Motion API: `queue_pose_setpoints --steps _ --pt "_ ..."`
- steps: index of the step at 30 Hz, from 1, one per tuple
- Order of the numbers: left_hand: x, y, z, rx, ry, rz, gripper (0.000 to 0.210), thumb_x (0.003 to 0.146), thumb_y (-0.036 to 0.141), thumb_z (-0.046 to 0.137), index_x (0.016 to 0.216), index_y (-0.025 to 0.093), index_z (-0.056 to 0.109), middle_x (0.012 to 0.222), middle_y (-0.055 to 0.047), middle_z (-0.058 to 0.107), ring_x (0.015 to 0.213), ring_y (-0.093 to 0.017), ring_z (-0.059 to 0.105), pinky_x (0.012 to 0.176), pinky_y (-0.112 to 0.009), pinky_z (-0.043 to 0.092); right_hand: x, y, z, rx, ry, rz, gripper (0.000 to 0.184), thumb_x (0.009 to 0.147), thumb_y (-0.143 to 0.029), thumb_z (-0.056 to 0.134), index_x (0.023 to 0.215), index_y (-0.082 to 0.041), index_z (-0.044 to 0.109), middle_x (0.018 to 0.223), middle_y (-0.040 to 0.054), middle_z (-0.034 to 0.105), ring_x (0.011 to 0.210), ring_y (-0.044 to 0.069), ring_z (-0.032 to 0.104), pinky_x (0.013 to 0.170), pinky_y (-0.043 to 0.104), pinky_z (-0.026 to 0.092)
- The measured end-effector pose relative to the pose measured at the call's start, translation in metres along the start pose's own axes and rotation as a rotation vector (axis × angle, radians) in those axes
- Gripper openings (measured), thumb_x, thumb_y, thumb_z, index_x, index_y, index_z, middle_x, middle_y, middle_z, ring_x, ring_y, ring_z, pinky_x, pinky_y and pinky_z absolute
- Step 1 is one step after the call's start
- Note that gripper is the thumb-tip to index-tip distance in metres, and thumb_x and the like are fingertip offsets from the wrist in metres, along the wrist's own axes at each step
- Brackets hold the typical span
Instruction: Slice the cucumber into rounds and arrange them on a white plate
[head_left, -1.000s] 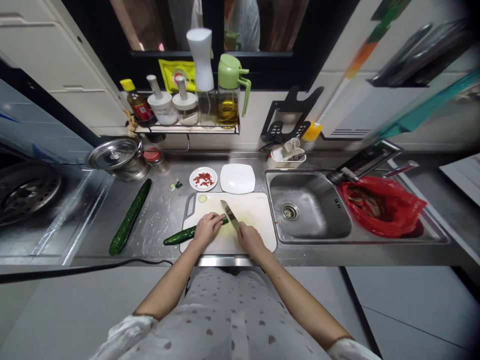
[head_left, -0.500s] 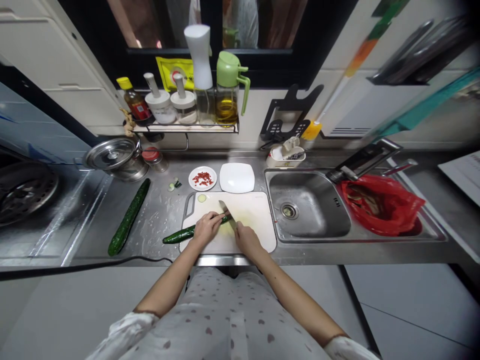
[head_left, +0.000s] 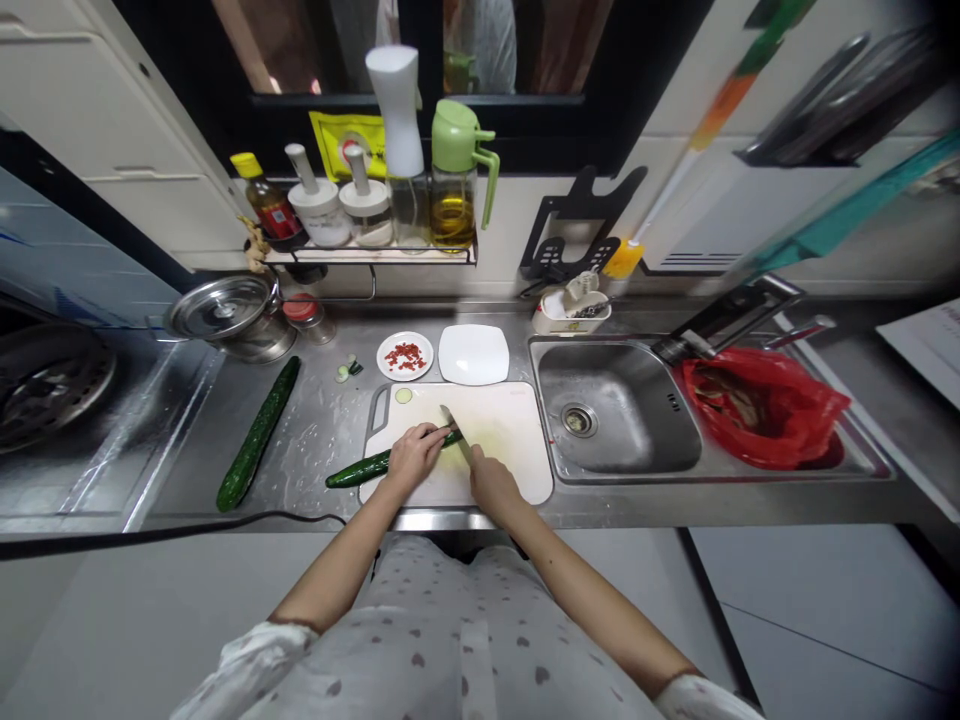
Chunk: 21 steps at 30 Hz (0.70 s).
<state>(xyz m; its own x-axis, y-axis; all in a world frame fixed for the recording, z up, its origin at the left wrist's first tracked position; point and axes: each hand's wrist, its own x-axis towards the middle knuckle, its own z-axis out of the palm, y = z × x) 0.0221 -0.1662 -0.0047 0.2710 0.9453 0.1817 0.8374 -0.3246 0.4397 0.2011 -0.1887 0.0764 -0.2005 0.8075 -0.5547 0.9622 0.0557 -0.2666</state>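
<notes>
My left hand is closed over a dark green cucumber, pressing it to the white cutting board. The cucumber lies slantwise, one end jutting past the board's left edge. In my right hand is a knife, its blade at the cucumber's right end beside my left fingertips. Whether the edge is in the flesh I cannot tell. A pale round cucumber slice lies at the board's upper left. Another whole cucumber rests on the steel counter to the left.
Behind the board stand a plate of chopped red bits and a white square plate. Cucumber scraps lie left of them. The sink is on the right, with a red plastic bag beyond. A lidded pot stands back left.
The knife's blade has tipped slightly and now looks narrower from above. My left hand and the cucumber have stayed in place.
</notes>
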Motion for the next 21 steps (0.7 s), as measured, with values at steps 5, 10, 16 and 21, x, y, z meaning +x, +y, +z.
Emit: queue_pose_setpoints --steps 5,10,16,21 --pt "0.001 -0.001 0.0 -0.006 -0.002 0.002 0.03 0.093 0.029 0.048 0.118 0.031 0.064 0.105 -0.002 0.063 0.093 -0.014 0.056 0.08 -0.026 0.047 -0.011 0.003 0.0 -0.013 -0.036 0.015 0.031 0.088 -0.007 0.034 0.118 -0.014 0.041 0.093 0.013 0.066 0.089 0.023 0.064 0.067 0.028 0.04" --pt "0.002 -0.001 -0.001 -0.005 -0.019 -0.004 0.03 0.093 0.029 0.047 0.118 0.031 0.064 0.105 -0.002 0.063 0.093 -0.014 0.057 0.079 -0.025 0.047 -0.012 0.001 -0.003 -0.016 -0.043 0.023 0.035 0.088 -0.007 0.035 0.122 -0.013 0.039 0.094 0.0141 0.066 0.092 0.023 0.064 0.069 0.029 0.041" --pt "0.003 -0.003 -0.001 -0.013 -0.038 -0.007 0.031 0.093 0.03 0.046 0.119 0.032 0.063 0.105 -0.002 0.063 0.092 -0.014 0.057 0.079 -0.025 0.047 -0.004 -0.004 -0.006 -0.005 -0.045 0.028 0.034 0.088 -0.008 0.035 0.121 -0.014 0.04 0.094 0.0131 0.065 0.092 0.023 0.064 0.069 0.028 0.041" --pt "0.005 -0.003 -0.003 -0.03 -0.049 -0.012 0.031 0.093 0.03 0.047 0.12 0.032 0.063 0.104 -0.003 0.063 0.093 -0.014 0.057 0.079 -0.025 0.048 0.005 -0.004 -0.002 0.004 0.008 0.006 0.035 0.088 -0.006 0.034 0.121 -0.014 0.041 0.095 0.0137 0.066 0.091 0.021 0.064 0.07 0.028 0.043"
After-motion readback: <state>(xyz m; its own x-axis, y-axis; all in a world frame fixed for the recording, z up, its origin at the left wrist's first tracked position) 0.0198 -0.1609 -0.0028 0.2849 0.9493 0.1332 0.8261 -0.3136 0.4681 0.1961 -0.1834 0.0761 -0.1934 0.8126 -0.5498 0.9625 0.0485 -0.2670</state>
